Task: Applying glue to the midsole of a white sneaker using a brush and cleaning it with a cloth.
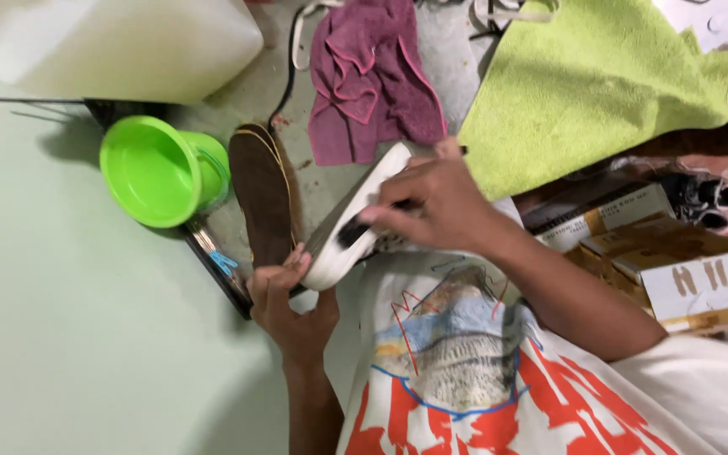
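Hands work at a white shoe (355, 221) held close to your chest, over a white T-shirt (465, 371) printed with a red, blue and grey graphic. Your left hand (290, 305) grips the shoe from beneath at its lower, rounded end, fingers curled against the smooth pale sole edge. Your right hand (436, 202) closes over the upper side of the shoe, its fingertips pinching something small and dark (354, 232) against the surface; what that dark item is cannot be told. The shoe lies tilted, its long narrow body running from lower left to upper right.

Just left of the shoe, a brown insole (261, 194), flat and matte with a paler rim, lies on the worn grey floor (330, 181). Beside it sits a bright green plastic cup (162, 171), glossy and round, tipped so its open mouth faces you. Above, a crumpled mauve terry cloth (372, 76) rests near a lime-green microfibre cloth (591, 84), soft and napped. A large translucent white plastic container (120, 46) fills the upper left corner. To your right, cardboard boxes (667, 261) stand stacked, brown with pale labels.
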